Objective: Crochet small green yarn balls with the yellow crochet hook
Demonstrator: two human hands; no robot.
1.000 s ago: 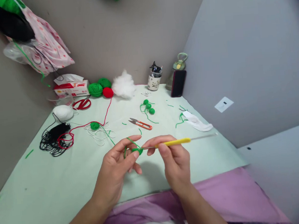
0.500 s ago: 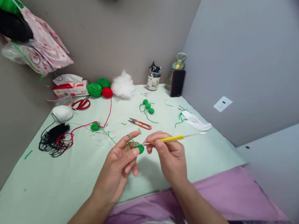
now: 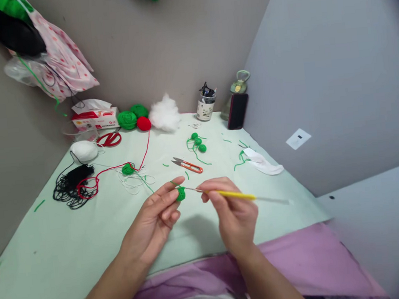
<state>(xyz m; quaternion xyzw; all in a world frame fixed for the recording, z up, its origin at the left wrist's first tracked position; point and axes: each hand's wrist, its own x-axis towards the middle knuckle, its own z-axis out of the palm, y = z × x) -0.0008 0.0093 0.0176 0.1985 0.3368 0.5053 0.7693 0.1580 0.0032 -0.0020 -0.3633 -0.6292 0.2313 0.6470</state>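
Between the thumb and fingers of my left hand [image 3: 157, 209] is a small green crochet piece [image 3: 181, 193]. Green yarn runs over the raised index finger and back toward a small green yarn ball [image 3: 128, 168]. My right hand [image 3: 234, 211] grips a yellow-handled crochet hook [image 3: 236, 194] like a pen. The hook's thin metal tip reaches left to the top of the green piece; whether it sits inside a stitch is too small to tell. Beyond my hands lie orange thread snips [image 3: 188, 165] and several small green crocheted balls [image 3: 198, 141] with yarn tails.
At the back stand a tissue box [image 3: 95, 117], green yarn balls [image 3: 127, 120], a red yarn ball [image 3: 144, 123], white stuffing [image 3: 165, 114], a pen jar [image 3: 206, 108] and a phone [image 3: 238, 111]. Black yarn [image 3: 73, 184] and red scissors [image 3: 109, 139] lie left, a white crocheted piece [image 3: 263, 162] right.
My right hand has moved right and slightly down, drawing the hook away and tilting its tip upward. The green piece and left fingers have shifted a little left, and the index finger is lower.
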